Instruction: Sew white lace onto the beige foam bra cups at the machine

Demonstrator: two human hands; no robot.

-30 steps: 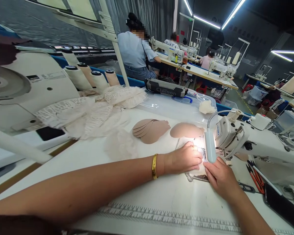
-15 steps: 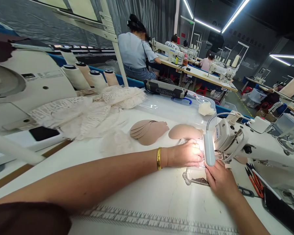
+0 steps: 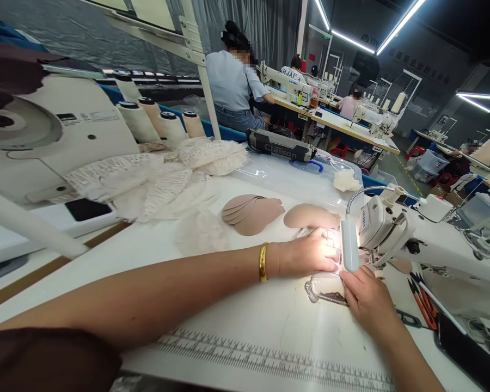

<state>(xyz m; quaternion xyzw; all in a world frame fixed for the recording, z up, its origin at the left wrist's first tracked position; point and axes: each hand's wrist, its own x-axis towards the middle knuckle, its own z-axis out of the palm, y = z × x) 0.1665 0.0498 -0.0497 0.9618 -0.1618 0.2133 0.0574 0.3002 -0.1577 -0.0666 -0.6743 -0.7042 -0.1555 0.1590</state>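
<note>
My left hand [image 3: 310,251], with a gold bangle at the wrist, presses curled fingers onto a pale piece of fabric [image 3: 304,232] beside the sewing machine [image 3: 386,223]. Bright light washes out much of this cloth. Close to the needle area, my right hand [image 3: 363,288] has thumb and fingers together at the fabric's near edge; the lamp [image 3: 349,245] partly hides the fingertips. Between the hands and me the machine's light plate [image 3: 329,286] shows, with a worn dark edge. Behind my left hand lie a beige moulded cup [image 3: 310,216] and a fanned stack of beige cups [image 3: 253,214].
Lace fabric [image 3: 159,179] is heaped at left, near thread cones [image 3: 173,130]. Orange-handled scissors [image 3: 423,302] and a black phone [image 3: 469,348] lie at right. A ruler strip [image 3: 269,362] runs along the front. Co-workers sit at machines beyond.
The view has shifted slightly, so the background sits a little further right. Both hands stay on the fabric by the machine, with hardly any visible movement.
</note>
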